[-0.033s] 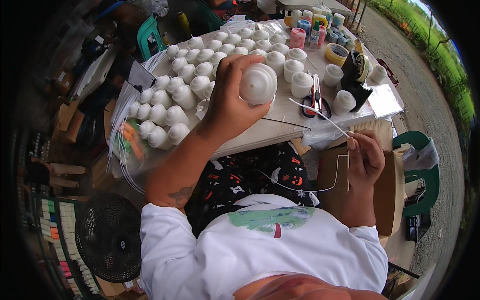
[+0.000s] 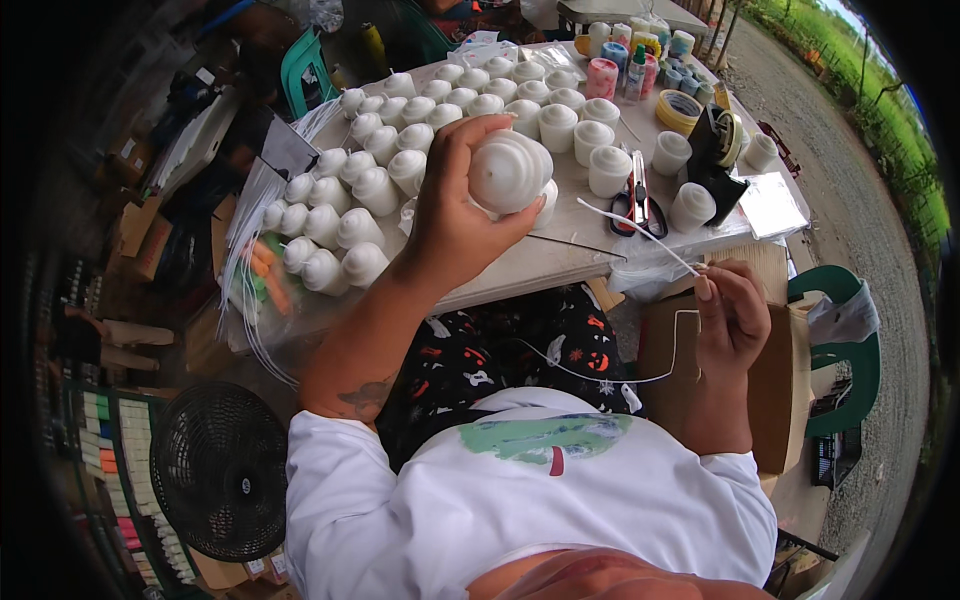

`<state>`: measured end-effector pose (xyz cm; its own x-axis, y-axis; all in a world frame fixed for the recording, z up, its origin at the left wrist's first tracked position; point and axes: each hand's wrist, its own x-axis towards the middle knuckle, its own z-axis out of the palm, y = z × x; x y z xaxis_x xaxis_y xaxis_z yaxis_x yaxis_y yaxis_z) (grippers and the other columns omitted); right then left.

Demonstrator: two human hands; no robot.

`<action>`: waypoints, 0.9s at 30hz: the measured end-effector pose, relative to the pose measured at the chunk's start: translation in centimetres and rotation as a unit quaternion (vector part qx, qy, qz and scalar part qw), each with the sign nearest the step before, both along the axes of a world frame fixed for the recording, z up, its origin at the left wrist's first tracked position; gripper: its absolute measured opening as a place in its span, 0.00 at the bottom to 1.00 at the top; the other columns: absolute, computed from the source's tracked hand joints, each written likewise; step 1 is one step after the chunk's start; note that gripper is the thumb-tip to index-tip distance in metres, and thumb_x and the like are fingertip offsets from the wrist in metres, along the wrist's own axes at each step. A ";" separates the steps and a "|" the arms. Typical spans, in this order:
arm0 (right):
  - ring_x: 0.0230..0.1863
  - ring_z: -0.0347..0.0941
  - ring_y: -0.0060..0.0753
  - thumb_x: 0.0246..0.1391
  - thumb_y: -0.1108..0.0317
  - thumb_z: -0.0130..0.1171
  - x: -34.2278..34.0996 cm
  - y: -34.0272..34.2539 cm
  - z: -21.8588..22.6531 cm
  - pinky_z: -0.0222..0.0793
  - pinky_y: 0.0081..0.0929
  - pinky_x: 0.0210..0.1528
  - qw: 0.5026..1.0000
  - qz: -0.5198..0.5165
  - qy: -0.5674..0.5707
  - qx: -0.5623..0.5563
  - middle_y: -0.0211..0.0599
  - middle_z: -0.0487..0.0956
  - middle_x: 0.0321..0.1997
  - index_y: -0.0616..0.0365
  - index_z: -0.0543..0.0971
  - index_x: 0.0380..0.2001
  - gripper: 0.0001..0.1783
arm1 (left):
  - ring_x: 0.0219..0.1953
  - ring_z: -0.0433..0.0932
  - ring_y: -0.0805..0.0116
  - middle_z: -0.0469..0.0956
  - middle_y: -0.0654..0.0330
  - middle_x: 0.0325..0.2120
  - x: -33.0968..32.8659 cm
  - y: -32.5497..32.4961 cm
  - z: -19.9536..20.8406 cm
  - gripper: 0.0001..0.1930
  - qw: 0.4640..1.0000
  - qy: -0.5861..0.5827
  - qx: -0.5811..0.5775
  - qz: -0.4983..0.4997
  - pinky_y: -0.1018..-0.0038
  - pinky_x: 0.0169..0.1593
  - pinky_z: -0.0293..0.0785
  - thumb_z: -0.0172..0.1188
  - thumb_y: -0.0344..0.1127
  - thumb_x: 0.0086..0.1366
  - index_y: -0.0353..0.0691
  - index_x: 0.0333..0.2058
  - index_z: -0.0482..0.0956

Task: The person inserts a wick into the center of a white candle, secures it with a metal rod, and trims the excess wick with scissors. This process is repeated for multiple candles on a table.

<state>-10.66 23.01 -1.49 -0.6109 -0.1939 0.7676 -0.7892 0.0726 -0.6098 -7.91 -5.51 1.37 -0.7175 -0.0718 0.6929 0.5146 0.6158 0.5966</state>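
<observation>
My left hand (image 2: pixel 462 200) grips a white candle (image 2: pixel 505 172) above the table's near edge, its rounded, stepped top facing me with a small dark hole in the middle. Off to the right, the fingertips of my right hand (image 2: pixel 732 310) pinch a white wick (image 2: pixel 640 228). The wick's free end points up and left, apart from the candle. Its other part hangs in a bent loop over my lap. Rows of similar white candles (image 2: pixel 375 190) stand on the table beyond and left of my left hand.
The table (image 2: pixel 480 290) also holds a thin dark rod (image 2: pixel 575 243), scissors (image 2: pixel 655 218), a red cutter (image 2: pixel 639 180), a black tape dispenser (image 2: pixel 712 165), a yellow tape roll (image 2: pixel 678 110) and paint jars (image 2: pixel 602 77). An open cardboard box (image 2: pixel 670 375) sits beneath my right hand.
My left hand has tilted the candle slightly, and its top now faces more to the left. The whole view has shifted a little. My right hand holds the wick as before.
</observation>
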 end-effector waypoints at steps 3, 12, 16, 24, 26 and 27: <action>0.28 0.69 0.27 0.47 0.80 0.64 1.0 -1.3 1.3 0.64 0.21 0.31 0.998 0.022 0.045 0.034 0.37 0.75 0.28 0.67 0.79 0.32 0.07 | 0.54 0.70 0.56 0.68 0.51 0.52 3.1 -1.2 -1.2 0.39 0.997 0.057 0.026 0.046 0.66 0.55 0.70 0.71 0.25 0.44 0.38 0.56 0.62; 0.23 0.65 0.31 0.44 0.77 0.67 3.5 -4.6 4.7 0.60 0.28 0.29 0.967 0.137 0.185 0.113 0.32 0.72 0.24 0.63 0.79 0.32 0.10 | 0.55 0.67 0.55 0.73 0.54 0.52 10.2 -2.1 -1.5 0.42 0.960 0.071 -0.173 0.208 0.62 0.61 0.55 0.67 0.18 0.39 0.39 0.56 0.61; 0.21 0.64 0.30 0.42 0.77 0.68 4.1 -5.7 6.0 0.59 0.29 0.29 0.952 0.143 0.230 0.141 0.31 0.70 0.23 0.62 0.79 0.33 0.12 | 0.54 0.67 0.56 0.74 0.56 0.51 11.2 -2.1 -1.3 0.41 0.948 0.091 -0.202 0.229 0.62 0.60 0.54 0.68 0.19 0.39 0.40 0.55 0.62; 0.22 0.64 0.30 0.41 0.76 0.68 4.1 -6.1 6.2 0.59 0.30 0.28 0.943 0.130 0.256 0.168 0.30 0.70 0.23 0.61 0.79 0.34 0.13 | 0.53 0.67 0.63 0.74 0.62 0.51 11.2 -2.3 -1.8 0.39 0.939 0.096 -0.211 0.253 0.64 0.54 0.53 0.68 0.22 0.40 0.42 0.55 0.65; 0.22 0.64 0.31 0.41 0.76 0.68 4.1 -6.3 6.2 0.59 0.30 0.28 0.942 0.128 0.258 0.172 0.30 0.70 0.23 0.62 0.79 0.34 0.13 | 0.53 0.67 0.64 0.75 0.64 0.51 11.1 -2.1 -1.7 0.39 0.936 0.082 -0.217 0.266 0.64 0.54 0.52 0.68 0.22 0.40 0.42 0.55 0.66; 0.22 0.64 0.31 0.41 0.77 0.68 4.1 -6.3 6.2 0.59 0.30 0.28 0.942 0.127 0.259 0.173 0.30 0.70 0.23 0.62 0.79 0.34 0.13 | 0.53 0.67 0.64 0.75 0.65 0.51 11.1 -2.1 -1.7 0.38 0.933 0.075 -0.220 0.273 0.64 0.53 0.52 0.68 0.22 0.41 0.43 0.55 0.66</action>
